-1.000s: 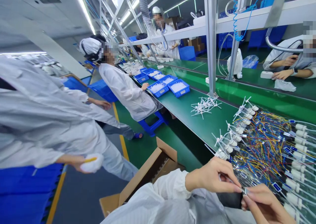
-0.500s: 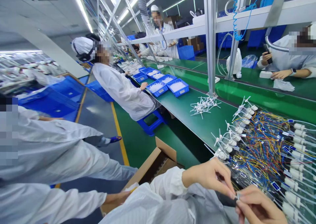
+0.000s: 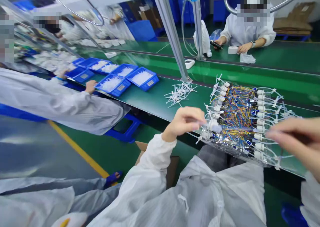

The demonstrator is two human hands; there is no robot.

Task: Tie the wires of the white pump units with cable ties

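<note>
White-sleeved left hand (image 3: 184, 122), nearest, has curled fingers (image 3: 192, 115) just beside a bundle of coloured wires with white connectors (image 3: 233, 120) on the green table (image 3: 150, 103). Whether they grasp anything is unclear, as with the blurred right hand (image 3: 297, 137) beyond. Farther off sit blue trays of white parts (image 3: 152, 83).

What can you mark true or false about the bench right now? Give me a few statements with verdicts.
1. The left hand is at the left end of the bundle of coloured wires, beside a white connector. True.
2. The right hand wears a glove. False: it is bare.
3. The blue bins hold coloured wires. False: they hold small white parts.
4. Loose white plastic pieces lie on the green bench, left of the bundle. True.
5. The cardboard box stands on the bench. False: it sits below the bench edge, partly hidden.
</note>
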